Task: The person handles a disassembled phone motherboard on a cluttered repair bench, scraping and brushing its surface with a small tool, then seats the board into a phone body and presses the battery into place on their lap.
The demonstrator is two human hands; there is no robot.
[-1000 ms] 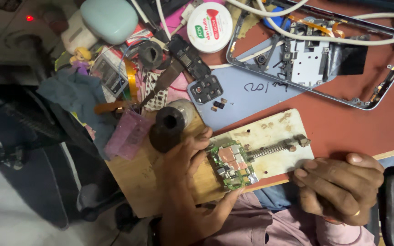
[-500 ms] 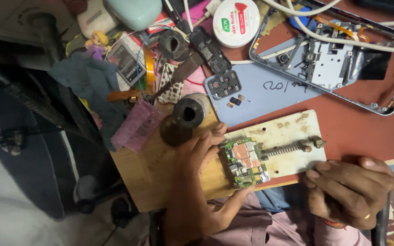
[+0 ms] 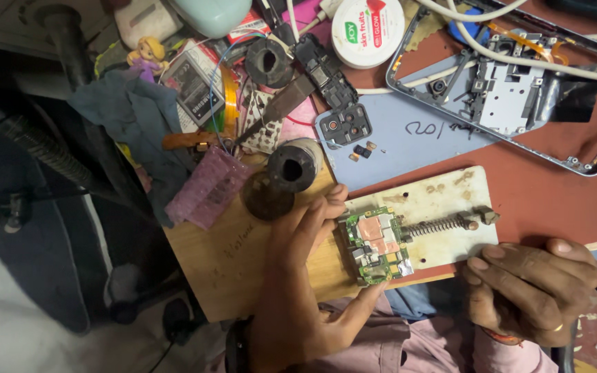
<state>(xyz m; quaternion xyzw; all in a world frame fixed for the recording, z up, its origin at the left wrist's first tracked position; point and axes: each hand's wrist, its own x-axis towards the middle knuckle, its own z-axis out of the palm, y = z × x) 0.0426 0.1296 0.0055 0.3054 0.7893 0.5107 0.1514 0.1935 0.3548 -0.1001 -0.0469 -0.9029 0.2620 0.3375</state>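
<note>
Far left: dark bench edge, a black hose (image 3: 43,148), a grey-blue cloth (image 3: 129,114) with a small doll (image 3: 148,55) above it. Next, a battery (image 3: 195,86), a pink bag (image 3: 209,186) lying on the wooden board (image 3: 229,255), and two dark round cylinders (image 3: 291,169) standing at the board's upper edge.

Centre: left hand (image 3: 305,276) rests on the board, fingers spread around the circuit board (image 3: 376,245); fingertips touch its left edge near the top, thumb tip touches its lower edge. The circuit board is green with a copper-coloured shield, and sits clamped at the left end of the white holder plate (image 3: 443,207). A spring rod (image 3: 440,226) runs right from it to a small knob.

Above: blue phone back cover (image 3: 409,138), white round tin (image 3: 367,31), open phone frame (image 3: 519,97) crossed by white cables.

Right: right hand (image 3: 530,290) at the table's near edge, just below the plate's right end, fingers curled together; cannot tell whether it holds anything.
</note>
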